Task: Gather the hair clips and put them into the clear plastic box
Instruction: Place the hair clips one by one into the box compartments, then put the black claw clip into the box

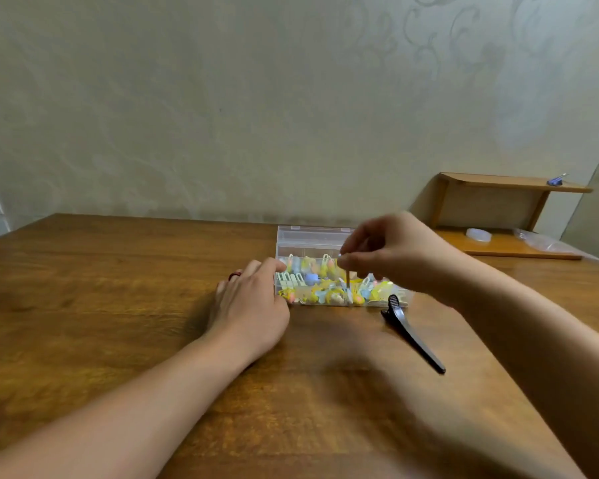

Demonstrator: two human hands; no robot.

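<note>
The clear plastic box (339, 267) lies open on the wooden desk (118, 288), its lid tipped back toward the far wall. It is a long shallow box whose long axis runs left to right, and it is packed with small pastel hair clips (312, 281) in yellow, pale green, blue and pink, lying at mixed angles.

The left hand (249, 305) rests on the desk at the left end of the box, its fingers (274, 266) curled against the box's left wall. The right hand (395, 254) hangs over the right half of the box, fingers pinched together on a thin brown clip (347, 276) that points straight down into the box.

A long black clip (410, 331) lies on the desk just near of the box's right corner, its toothed head toward the box, its tail pointing near and right.

Far right, a small wooden shelf (505, 209) stands on the desk, with a blue clip (555, 181) on top and clear plastic items on its lower board.
</note>
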